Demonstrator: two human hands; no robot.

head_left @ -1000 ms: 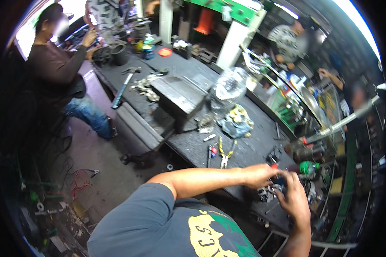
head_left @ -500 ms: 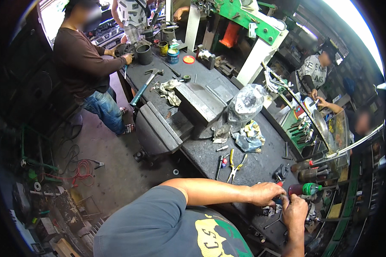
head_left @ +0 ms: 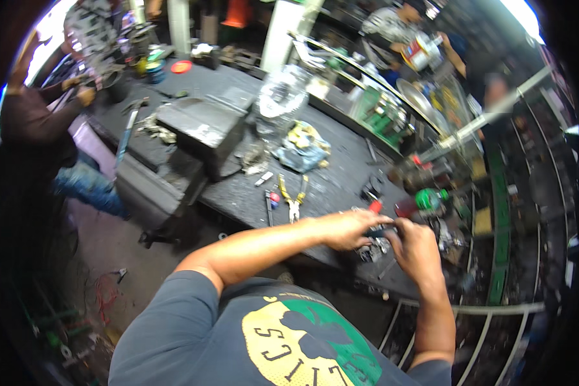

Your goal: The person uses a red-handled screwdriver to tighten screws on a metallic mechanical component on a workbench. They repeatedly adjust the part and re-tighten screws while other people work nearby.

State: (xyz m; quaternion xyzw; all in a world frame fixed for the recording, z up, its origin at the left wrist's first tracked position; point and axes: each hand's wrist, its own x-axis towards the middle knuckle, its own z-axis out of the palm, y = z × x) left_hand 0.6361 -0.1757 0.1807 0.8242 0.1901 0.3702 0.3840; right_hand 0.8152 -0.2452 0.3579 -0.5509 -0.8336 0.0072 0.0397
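Head view: both hands meet on a small part

Head view, compared with a second ago, has swung; the hands stay together. Yellow-handled pliers (head_left: 294, 196) lie on the worktop (head_left: 341, 174). Left hand (head_left: 349, 229) and right hand (head_left: 418, 249) each keep a closed grip on a small dark metal part (head_left: 378, 239), probably an assembly.

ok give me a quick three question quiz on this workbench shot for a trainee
1. True or false: both hands, left hand and right hand, meet over a small metal part at the bench's near edge.
2. Which tool lies just beyond the left hand? A) yellow-handled pliers B) a saw C) a paintbrush
3. What colour is the cap of the bottle beyond the right hand?

Key: 1 true; 2 A; 3 green
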